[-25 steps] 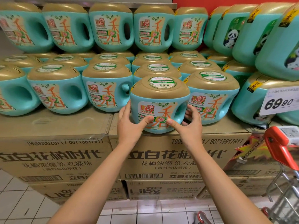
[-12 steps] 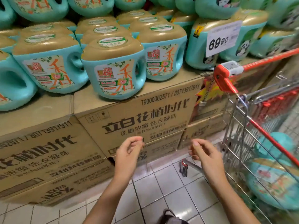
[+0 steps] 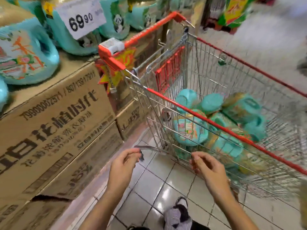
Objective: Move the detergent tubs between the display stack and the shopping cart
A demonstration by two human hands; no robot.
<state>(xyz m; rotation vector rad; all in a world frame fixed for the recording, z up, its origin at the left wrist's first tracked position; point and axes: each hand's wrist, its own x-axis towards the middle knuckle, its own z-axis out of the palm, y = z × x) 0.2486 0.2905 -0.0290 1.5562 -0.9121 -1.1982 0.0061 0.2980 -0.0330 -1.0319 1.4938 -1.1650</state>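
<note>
Teal detergent tubs are lying heaped in the wire shopping cart, and a single tub is sitting on the cardboard display stack at left. The left hand and right hand are hovering over the tiled floor beside the cart, fingers hanging loosely curled and apart, gripping nothing.

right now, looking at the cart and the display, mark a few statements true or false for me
1. The shopping cart holds several detergent tubs. True.
2. The right grip holds a tub. False: it holds nothing, and neither does the left grip.
3. The price tag reads 69.90. True.
4. The cart's rim is blue. False: it is red.
5. A display tub stands on the cardboard boxes. True.
</note>
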